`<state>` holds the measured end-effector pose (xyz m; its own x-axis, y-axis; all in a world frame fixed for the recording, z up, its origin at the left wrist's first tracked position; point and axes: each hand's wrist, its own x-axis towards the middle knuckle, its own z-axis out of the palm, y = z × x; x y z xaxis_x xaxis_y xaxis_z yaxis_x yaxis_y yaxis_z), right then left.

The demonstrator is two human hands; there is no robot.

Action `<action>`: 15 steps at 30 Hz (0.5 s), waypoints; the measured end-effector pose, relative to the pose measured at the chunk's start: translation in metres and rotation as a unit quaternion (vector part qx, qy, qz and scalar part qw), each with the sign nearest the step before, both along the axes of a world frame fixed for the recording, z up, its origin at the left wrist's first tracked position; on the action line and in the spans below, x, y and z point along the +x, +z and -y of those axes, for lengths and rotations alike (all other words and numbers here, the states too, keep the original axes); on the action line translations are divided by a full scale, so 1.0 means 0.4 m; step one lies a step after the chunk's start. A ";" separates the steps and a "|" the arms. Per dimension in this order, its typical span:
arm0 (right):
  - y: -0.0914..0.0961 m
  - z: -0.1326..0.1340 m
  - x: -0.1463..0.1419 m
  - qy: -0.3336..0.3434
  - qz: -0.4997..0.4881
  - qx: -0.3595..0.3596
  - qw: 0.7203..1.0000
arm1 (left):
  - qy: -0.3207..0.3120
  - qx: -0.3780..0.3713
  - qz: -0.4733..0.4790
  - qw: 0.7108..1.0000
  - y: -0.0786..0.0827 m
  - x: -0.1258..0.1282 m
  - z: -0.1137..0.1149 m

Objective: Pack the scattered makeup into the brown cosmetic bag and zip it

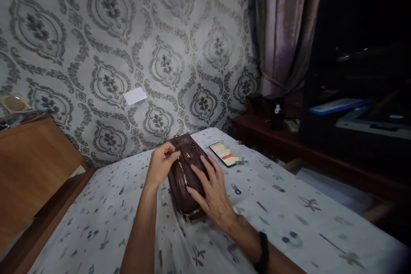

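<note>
A dark brown leather bag [176, 197] with gold-coloured zippers and a snap strap [188, 156] lies on the patterned bedsheet. My left hand [160, 162] is closed at the upper end of the front pocket's zipper [183, 172], thumb and forefinger pinched where the pull would be; the fingers hide the pull itself. My right hand [213, 188] rests on the bag's right side, fingers spread and stretched out, with the thumb near the zipper's lower end. A second gold zipper [192, 213] runs along the bag's near end.
Just right of the bag lies a phone [221, 154] with its screen lit. A wooden cabinet [38, 171] stands at the left, and a dark red desk [257, 132] with a small dropper bottle [276, 117] at the right. The patterned wall [167, 64] rises behind the bed.
</note>
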<state>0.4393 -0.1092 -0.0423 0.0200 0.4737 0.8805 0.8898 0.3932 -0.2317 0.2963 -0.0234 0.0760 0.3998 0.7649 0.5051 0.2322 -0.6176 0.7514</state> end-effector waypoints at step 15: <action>0.068 -0.033 0.074 0.081 -0.215 -0.011 0.973 | 0.083 0.006 0.110 0.990 -0.094 0.056 -0.023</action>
